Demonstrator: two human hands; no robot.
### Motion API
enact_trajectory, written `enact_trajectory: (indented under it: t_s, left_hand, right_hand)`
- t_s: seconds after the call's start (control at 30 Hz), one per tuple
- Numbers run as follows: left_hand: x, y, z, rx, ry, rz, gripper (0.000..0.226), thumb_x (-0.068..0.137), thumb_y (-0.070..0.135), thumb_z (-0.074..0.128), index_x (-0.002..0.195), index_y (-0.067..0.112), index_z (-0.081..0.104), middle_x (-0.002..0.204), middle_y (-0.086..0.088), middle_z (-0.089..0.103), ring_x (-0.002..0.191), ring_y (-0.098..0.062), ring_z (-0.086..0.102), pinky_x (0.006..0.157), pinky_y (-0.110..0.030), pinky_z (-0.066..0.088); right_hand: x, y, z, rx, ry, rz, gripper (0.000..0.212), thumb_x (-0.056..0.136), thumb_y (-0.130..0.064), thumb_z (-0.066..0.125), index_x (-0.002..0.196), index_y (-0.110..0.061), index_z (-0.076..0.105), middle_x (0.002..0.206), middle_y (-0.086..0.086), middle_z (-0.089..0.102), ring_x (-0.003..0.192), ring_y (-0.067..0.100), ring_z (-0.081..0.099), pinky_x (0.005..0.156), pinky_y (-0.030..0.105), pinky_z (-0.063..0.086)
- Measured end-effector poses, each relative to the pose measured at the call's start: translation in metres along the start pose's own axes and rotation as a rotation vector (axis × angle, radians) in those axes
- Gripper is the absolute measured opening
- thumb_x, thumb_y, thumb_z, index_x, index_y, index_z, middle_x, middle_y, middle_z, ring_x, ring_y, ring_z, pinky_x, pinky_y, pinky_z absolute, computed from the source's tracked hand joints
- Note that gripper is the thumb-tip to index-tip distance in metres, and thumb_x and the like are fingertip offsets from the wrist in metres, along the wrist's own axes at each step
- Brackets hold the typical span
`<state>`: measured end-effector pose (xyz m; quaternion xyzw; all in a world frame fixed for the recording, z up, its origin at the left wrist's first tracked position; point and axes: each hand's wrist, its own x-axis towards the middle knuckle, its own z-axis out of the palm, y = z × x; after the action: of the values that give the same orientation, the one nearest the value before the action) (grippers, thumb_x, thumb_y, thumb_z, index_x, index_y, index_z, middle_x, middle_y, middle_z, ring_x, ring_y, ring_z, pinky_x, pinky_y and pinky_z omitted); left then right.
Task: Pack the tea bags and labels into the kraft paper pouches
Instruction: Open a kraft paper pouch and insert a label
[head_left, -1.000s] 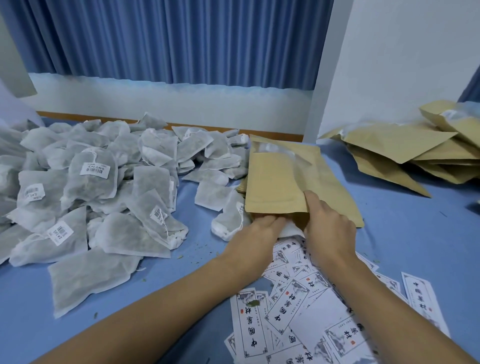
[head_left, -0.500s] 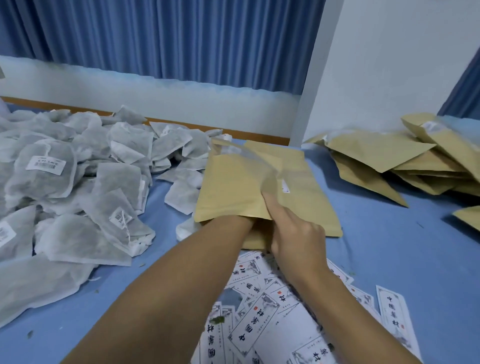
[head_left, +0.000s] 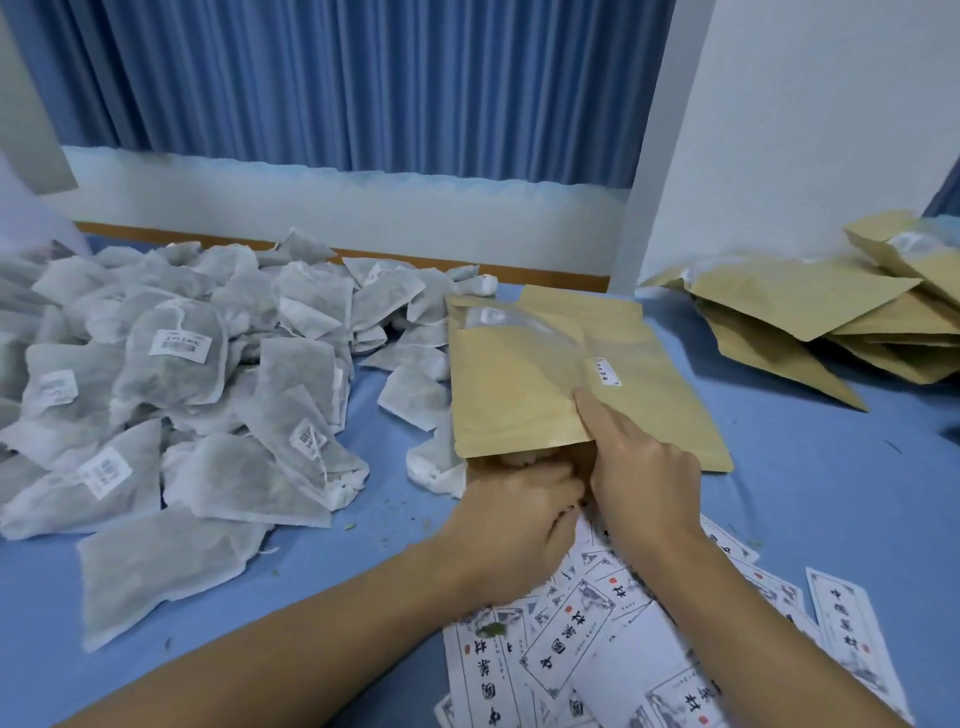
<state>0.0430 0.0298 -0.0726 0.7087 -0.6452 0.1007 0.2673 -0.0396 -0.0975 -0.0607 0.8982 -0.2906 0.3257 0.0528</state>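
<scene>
Kraft paper pouch (head_left: 519, 384) lies flat on the blue table (head_left: 805, 493), just right of the heap of tea bags (head_left: 182, 395). Its open mouth is turned toward us, and it rests on a second pouch (head_left: 660, 395) beneath. We judge it light and thin, stiff enough to hold a crease yet easy to buckle, with a slick clear window near its far end. The best hold looks to be the near lip of the mouth, where the top wall can be lifted off the lower one. Our right hand (head_left: 644, 473) is placed there: its forefinger lies straight along the top wall while the other fingers curl under the lip, pinching it. Our left hand (head_left: 519, 509) sits knuckles-up at the mouth, its fingers curled with the tips hidden, so we cannot tell whether they grasp anything. Both forearms reach in from the near edge, over the scattered labels (head_left: 587, 644). More pouches (head_left: 810, 317) lie piled well apart at the right.
</scene>
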Motion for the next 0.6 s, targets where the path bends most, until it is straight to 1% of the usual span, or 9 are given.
enact_trajectory:
  t_s: [0.03, 0.1, 0.17, 0.23, 0.3, 0.37, 0.4, 0.5, 0.6]
  left_hand:
    - [-0.004, -0.003, -0.003, 0.031, 0.058, 0.067, 0.017, 0.094, 0.017, 0.048, 0.083, 0.015, 0.061, 0.078, -0.001, 0.059, 0.070, -0.022, 0.053, 0.065, -0.041, 0.049]
    - [-0.004, -0.011, -0.015, 0.029, 0.300, 0.168, 0.016, 0.090, 0.010, 0.055, 0.079, 0.012, 0.066, 0.062, 0.003, 0.053, 0.054, -0.018, 0.046, 0.051, -0.033, 0.043]
    - [0.005, -0.022, -0.028, 0.046, 0.619, 0.207, 0.013, 0.089, 0.007, 0.059, 0.086, 0.006, 0.072, 0.065, 0.000, 0.059, 0.055, -0.018, 0.050, 0.053, -0.029, 0.041]
    - [0.009, -0.038, -0.036, 0.117, 0.725, 0.042, 0.014, 0.090, 0.012, 0.058, 0.091, 0.009, 0.071, 0.080, -0.001, 0.064, 0.069, -0.021, 0.057, 0.064, -0.034, 0.043]
    - [0.006, -0.060, -0.033, 0.243, 0.530, -0.323, 0.030, 0.090, 0.029, 0.055, 0.117, 0.019, 0.063, 0.117, -0.003, 0.061, 0.106, -0.025, 0.058, 0.089, -0.043, 0.043]
    - [-0.001, -0.084, -0.026, 0.221, 0.162, -0.630, 0.056, 0.092, 0.051, 0.049, 0.143, 0.031, 0.041, 0.155, -0.006, 0.032, 0.144, -0.027, 0.029, 0.112, -0.054, 0.027]
    - [-0.003, -0.093, -0.026, 0.140, 0.036, -0.692, 0.061, 0.090, 0.059, 0.048, 0.145, 0.035, 0.038, 0.162, -0.004, 0.019, 0.150, -0.025, 0.016, 0.116, -0.056, 0.020]
    - [-0.001, -0.100, -0.021, 0.060, 0.000, -0.618, 0.060, 0.077, 0.069, 0.057, 0.128, 0.038, 0.057, 0.159, 0.003, 0.019, 0.151, -0.017, 0.005, 0.119, -0.057, 0.008]
    - [0.000, -0.081, -0.013, 0.169, -0.013, -0.520, 0.055, 0.075, 0.061, 0.059, 0.118, 0.027, 0.054, 0.133, 0.005, 0.038, 0.141, -0.019, 0.024, 0.116, -0.057, 0.017]
  right_hand:
    - [0.000, 0.002, -0.001, -0.021, -0.033, 0.027, 0.075, 0.070, 0.011, 0.058, 0.135, -0.027, 0.060, 0.111, -0.005, 0.073, 0.051, 0.032, 0.059, 0.051, 0.027, 0.032]
    - [0.001, 0.007, -0.002, -0.047, -0.079, 0.070, 0.075, 0.076, 0.004, 0.054, 0.140, -0.033, 0.048, 0.115, -0.008, 0.069, 0.066, 0.035, 0.064, 0.055, 0.030, 0.035]
    - [0.001, 0.010, -0.004, -0.070, -0.112, 0.100, 0.074, 0.077, 0.002, 0.053, 0.140, -0.035, 0.043, 0.110, -0.007, 0.068, 0.071, 0.035, 0.064, 0.056, 0.031, 0.035]
    - [0.000, 0.012, -0.005, -0.090, -0.112, 0.130, 0.073, 0.076, 0.002, 0.054, 0.139, -0.034, 0.046, 0.099, -0.004, 0.068, 0.064, 0.034, 0.059, 0.054, 0.030, 0.032]
    - [-0.001, 0.012, -0.004, -0.107, -0.110, 0.134, 0.071, 0.075, 0.003, 0.055, 0.137, -0.032, 0.051, 0.092, -0.003, 0.069, 0.056, 0.031, 0.051, 0.052, 0.029, 0.028]
    - [-0.001, 0.011, -0.002, -0.117, -0.107, 0.128, 0.068, 0.075, 0.004, 0.056, 0.135, -0.030, 0.054, 0.090, -0.001, 0.070, 0.053, 0.031, 0.048, 0.051, 0.029, 0.027]
    - [0.000, 0.010, -0.001, -0.117, -0.106, 0.127, 0.067, 0.075, 0.004, 0.056, 0.134, -0.029, 0.056, 0.090, 0.000, 0.070, 0.053, 0.033, 0.051, 0.051, 0.029, 0.027]
    - [-0.001, 0.012, 0.000, -0.118, -0.099, 0.125, 0.067, 0.077, 0.003, 0.056, 0.134, -0.030, 0.054, 0.093, -0.001, 0.070, 0.055, 0.035, 0.054, 0.052, 0.030, 0.028]
    - [0.000, 0.015, 0.001, -0.106, -0.089, 0.142, 0.067, 0.079, 0.002, 0.053, 0.137, -0.032, 0.050, 0.096, -0.002, 0.069, 0.057, 0.032, 0.046, 0.054, 0.030, 0.030]
